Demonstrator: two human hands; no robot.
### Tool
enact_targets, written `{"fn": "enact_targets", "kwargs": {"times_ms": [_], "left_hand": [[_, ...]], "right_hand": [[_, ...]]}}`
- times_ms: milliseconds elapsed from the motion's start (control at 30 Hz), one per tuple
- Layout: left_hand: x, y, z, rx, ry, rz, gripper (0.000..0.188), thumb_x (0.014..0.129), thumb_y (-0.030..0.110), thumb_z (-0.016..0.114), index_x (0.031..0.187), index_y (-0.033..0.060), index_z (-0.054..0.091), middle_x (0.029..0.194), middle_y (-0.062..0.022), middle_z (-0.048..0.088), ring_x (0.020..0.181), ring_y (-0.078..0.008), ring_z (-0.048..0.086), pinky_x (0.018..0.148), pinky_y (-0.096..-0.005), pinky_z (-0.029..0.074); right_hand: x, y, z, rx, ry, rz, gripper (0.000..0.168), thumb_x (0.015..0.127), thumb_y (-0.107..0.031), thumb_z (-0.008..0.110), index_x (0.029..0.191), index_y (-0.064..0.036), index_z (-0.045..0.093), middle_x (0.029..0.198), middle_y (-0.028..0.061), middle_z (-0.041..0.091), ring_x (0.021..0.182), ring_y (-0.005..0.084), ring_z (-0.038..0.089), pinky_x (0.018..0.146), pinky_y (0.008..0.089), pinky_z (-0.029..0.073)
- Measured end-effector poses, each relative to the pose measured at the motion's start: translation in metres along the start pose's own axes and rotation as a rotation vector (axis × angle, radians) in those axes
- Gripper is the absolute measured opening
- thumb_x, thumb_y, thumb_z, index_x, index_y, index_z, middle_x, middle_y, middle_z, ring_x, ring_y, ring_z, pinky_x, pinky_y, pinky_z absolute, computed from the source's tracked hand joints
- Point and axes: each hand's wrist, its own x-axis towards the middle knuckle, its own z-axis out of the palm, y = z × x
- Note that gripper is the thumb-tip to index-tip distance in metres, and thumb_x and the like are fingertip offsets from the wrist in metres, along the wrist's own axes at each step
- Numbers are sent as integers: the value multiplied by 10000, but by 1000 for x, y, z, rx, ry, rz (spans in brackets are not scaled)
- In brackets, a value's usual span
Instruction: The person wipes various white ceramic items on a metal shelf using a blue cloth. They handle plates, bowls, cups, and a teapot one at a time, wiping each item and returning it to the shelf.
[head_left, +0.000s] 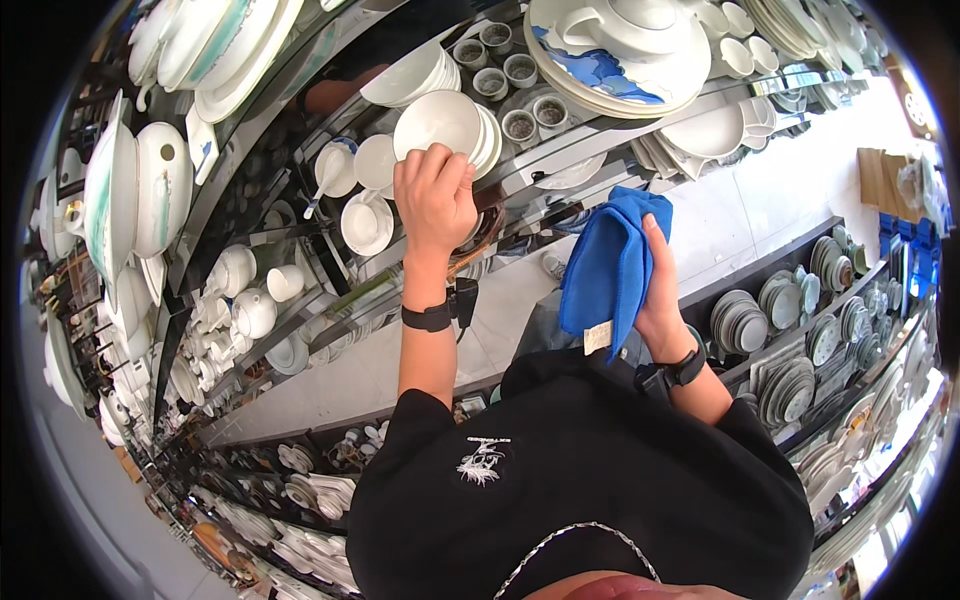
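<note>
On the glass shelf, a stack of white bowls leans with its round openings facing me. My left hand has its fingers curled over the lower rim of the front bowl; the fingertips are partly hidden. A folded blue cloth with a pale label hangs from my right hand, its thumb lying along the cloth's edge. That hand is held in front of my chest, apart from the shelf. Just left of the bowls are small white cups and a dish with a white spoon.
Several small grey-white cups stand close behind the bowls. Beyond them a white teapot sits on large blue-patterned plates. Below runs a pale tiled floor. Racks of stacked plates line the right side; more tableware fills the left shelves.
</note>
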Motion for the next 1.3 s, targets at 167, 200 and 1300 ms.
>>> {"fn": "enact_targets", "kwargs": {"times_ms": [167, 200, 1300], "left_hand": [[-2, 1, 6, 8, -12, -21, 92, 822, 97, 708, 885, 67, 648, 867, -37, 590, 812, -285, 534, 725, -400, 368], [-3, 1, 8, 7, -15, -19, 92, 822, 96, 707, 886, 67, 648, 872, -38, 592, 813, -283, 536, 728, -400, 369], [1, 99, 86, 97, -121, -371, 468, 899, 139, 703, 1349, 191, 586, 1173, -148, 519, 959, -329, 654, 736, -430, 568]], "right_hand": [[6, -4, -10, -17, -35, -29, 532, 1026, -484, 555, 1322, -45, 604, 1201, 146, 697, 1065, 278, 682, 971, 424, 557], [8, -3, -10, -19, -44, -43, 530, 1028, -480, 552, 1329, -47, 602, 1212, 143, 696, 1068, 282, 682, 979, 427, 554], [23, -48, 15, 612, -790, 214, 156, 1041, -264, 537, 976, -134, 480, 900, -17, 434, 835, 111, 449, 938, 319, 403]]}}
